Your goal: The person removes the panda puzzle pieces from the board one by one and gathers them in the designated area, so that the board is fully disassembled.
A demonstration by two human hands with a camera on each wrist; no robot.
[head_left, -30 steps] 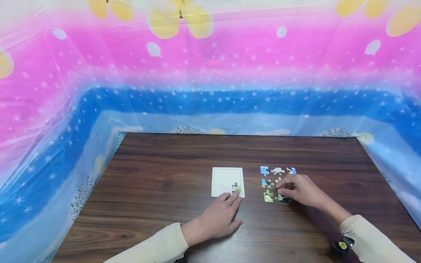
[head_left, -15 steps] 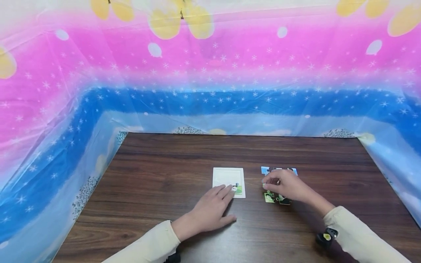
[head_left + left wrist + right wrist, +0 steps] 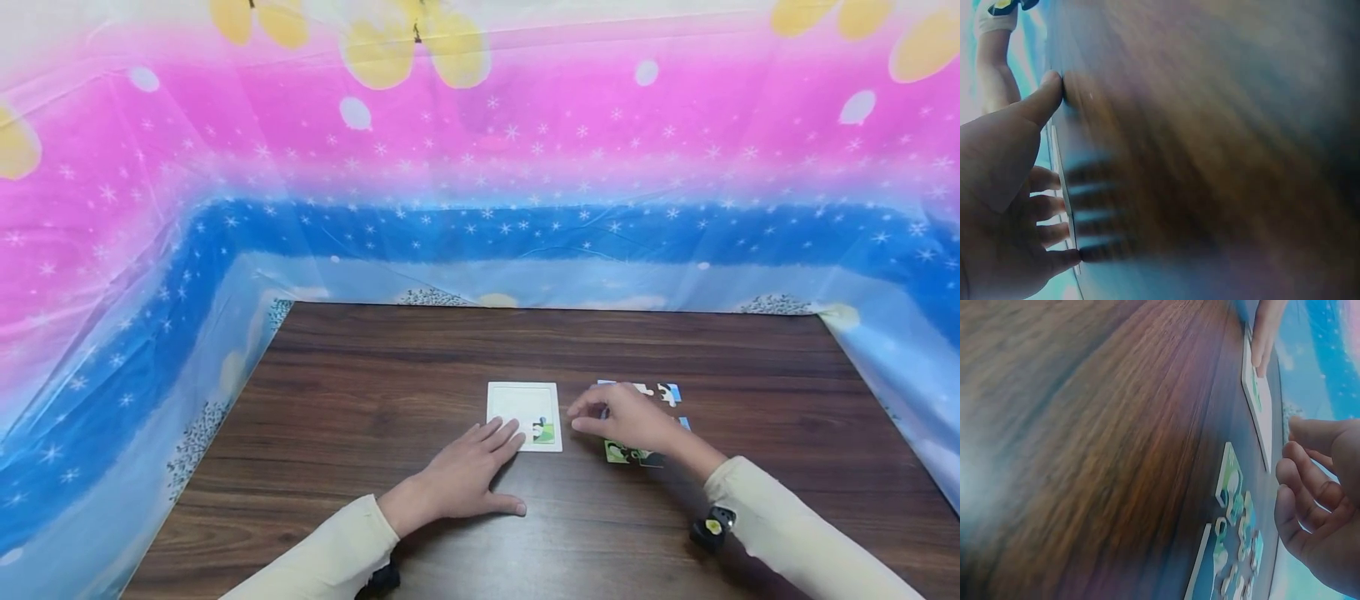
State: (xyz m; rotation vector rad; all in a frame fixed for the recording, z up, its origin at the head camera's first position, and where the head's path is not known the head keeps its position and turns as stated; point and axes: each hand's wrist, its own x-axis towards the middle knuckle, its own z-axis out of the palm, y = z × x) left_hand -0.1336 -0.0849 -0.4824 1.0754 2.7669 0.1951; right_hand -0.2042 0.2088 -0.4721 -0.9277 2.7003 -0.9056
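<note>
A white square puzzle tray (image 3: 522, 388) lies on the table, with one green-and-white jigsaw piece (image 3: 545, 432) in its near right corner. My left hand (image 3: 457, 475) rests palm down, fingers spread, with its fingertips on the tray's near left part and its thumb out over the wood. Just right of the tray, above the table, my right hand (image 3: 626, 417) hovers with loosely bent fingers. No piece shows between its thumb and fingers in the right wrist view. Loose jigsaw pieces (image 3: 669, 394) lie beneath and around this hand, partly hidden by it.
A dark wood-grain table (image 3: 390, 367) carries everything. Behind it and at its sides hangs a pink-and-blue printed cloth (image 3: 480, 167). In the right wrist view, several flat pieces (image 3: 1230, 475) lie close together below the right hand.
My right hand has moved left from the loose pieces toward the tray. My left hand has slid back left, off the piece in the tray's corner, uncovering it.
</note>
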